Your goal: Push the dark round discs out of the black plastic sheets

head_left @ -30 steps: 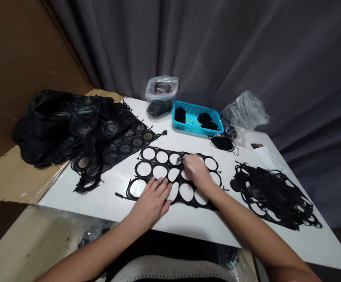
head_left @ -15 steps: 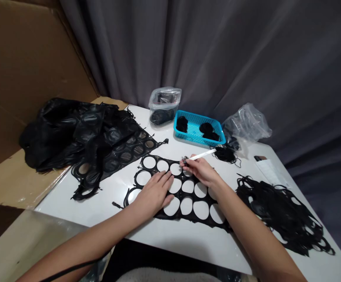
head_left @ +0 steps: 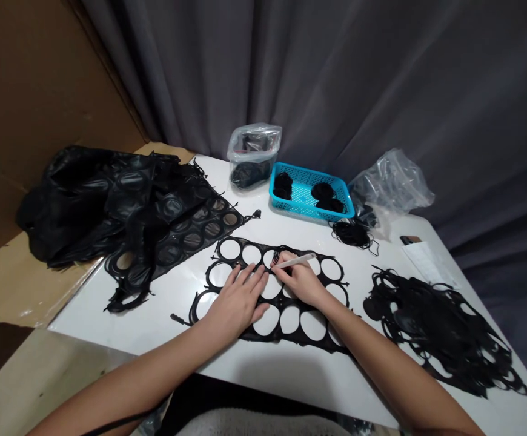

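Note:
A black rubbery sheet [head_left: 280, 303] with rows of large round holes lies flat on the white table. My left hand [head_left: 238, 300] rests on its left part, palm down with the fingers stretched out. My right hand [head_left: 303, 283] grips a slim white pen-like tool [head_left: 297, 260] above the sheet's upper middle row. The tool slants, its tip hidden at my fingertips. Several thin black rings [head_left: 280, 253] bunch up by those fingertips; whether they hang on the tool or my fingers I cannot tell.
A heap of black perforated sheets [head_left: 122, 200] covers the left side. Behind stand a clear bag [head_left: 252, 160] and a blue basket [head_left: 300, 212] with black ring bundles. A loose ring bundle [head_left: 353, 234], another plastic bag [head_left: 395, 181], a paper [head_left: 424, 263] and black scraps [head_left: 449, 333] lie right.
My right hand has moved slightly left and toward me, and the white tool has swung lower across the hand. The left hand stays on the sheet. The view has shifted slightly.

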`<move>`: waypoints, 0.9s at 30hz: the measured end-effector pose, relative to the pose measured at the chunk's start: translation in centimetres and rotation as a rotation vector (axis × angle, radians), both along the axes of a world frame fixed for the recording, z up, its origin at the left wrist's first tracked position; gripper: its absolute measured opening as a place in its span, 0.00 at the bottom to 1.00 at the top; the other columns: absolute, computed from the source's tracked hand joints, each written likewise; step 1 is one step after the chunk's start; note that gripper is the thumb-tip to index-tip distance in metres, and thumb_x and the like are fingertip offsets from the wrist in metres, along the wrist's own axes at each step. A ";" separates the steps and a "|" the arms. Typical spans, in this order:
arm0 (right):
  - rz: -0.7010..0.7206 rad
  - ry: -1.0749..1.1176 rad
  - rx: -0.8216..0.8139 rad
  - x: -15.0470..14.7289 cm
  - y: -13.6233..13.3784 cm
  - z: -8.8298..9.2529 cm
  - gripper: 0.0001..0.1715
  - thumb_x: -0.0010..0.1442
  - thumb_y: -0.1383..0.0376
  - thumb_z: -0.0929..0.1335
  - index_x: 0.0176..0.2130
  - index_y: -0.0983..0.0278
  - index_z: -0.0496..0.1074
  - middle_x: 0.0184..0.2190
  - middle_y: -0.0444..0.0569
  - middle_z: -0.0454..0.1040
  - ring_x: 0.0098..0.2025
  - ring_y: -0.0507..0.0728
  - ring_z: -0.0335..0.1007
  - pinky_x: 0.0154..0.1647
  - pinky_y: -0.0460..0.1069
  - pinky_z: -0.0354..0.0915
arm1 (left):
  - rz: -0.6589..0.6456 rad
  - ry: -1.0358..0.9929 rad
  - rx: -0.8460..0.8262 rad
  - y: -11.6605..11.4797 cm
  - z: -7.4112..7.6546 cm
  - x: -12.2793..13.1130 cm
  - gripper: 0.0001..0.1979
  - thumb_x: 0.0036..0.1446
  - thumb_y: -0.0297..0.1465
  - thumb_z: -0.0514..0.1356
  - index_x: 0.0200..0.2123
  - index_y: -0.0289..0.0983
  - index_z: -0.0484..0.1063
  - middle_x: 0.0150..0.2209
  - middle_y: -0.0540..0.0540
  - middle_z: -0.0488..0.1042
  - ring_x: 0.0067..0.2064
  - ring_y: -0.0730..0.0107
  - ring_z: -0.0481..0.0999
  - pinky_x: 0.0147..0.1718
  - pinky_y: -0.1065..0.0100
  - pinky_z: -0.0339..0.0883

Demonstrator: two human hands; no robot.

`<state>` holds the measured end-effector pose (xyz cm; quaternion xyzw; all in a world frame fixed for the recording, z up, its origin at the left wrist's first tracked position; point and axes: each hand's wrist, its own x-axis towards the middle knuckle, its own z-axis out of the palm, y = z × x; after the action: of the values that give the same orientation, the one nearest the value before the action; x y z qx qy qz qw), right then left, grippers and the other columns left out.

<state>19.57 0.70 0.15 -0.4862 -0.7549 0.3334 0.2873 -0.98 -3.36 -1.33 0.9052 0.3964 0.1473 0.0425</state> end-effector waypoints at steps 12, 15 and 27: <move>-0.608 -0.084 0.188 5.8 9.3 1.2 0.10 0.59 0.65 0.65 0.27 0.60 0.61 0.25 0.47 0.70 0.29 0.57 0.66 0.34 0.52 0.63 | -0.039 -0.037 -0.056 0.2 0.1 -0.5 0.26 0.66 0.39 0.58 0.63 0.35 0.63 0.64 0.38 0.65 0.66 0.50 0.61 0.64 0.46 0.53; -0.542 0.228 -0.125 5.1 10.0 1.2 0.11 0.55 0.62 0.70 0.27 0.61 0.64 0.26 0.47 0.74 0.27 0.55 0.69 0.26 0.49 0.64 | -0.050 -0.096 -0.068 0.2 0.5 -1.2 0.27 0.66 0.39 0.58 0.65 0.37 0.59 0.65 0.38 0.64 0.67 0.53 0.61 0.64 0.49 0.54; -0.168 0.672 -0.638 -3.3 6.1 1.4 0.18 0.48 0.61 0.78 0.28 0.63 0.67 0.30 0.48 0.75 0.36 0.56 0.77 0.24 0.44 0.71 | 0.120 0.035 0.026 0.4 0.4 -4.4 0.25 0.67 0.41 0.56 0.61 0.32 0.64 0.62 0.34 0.66 0.64 0.46 0.64 0.59 0.49 0.61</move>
<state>16.24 6.77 1.52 -0.4749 -0.4381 0.6631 0.3779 -5.34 -2.93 -0.92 0.8826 0.4488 0.1389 0.0150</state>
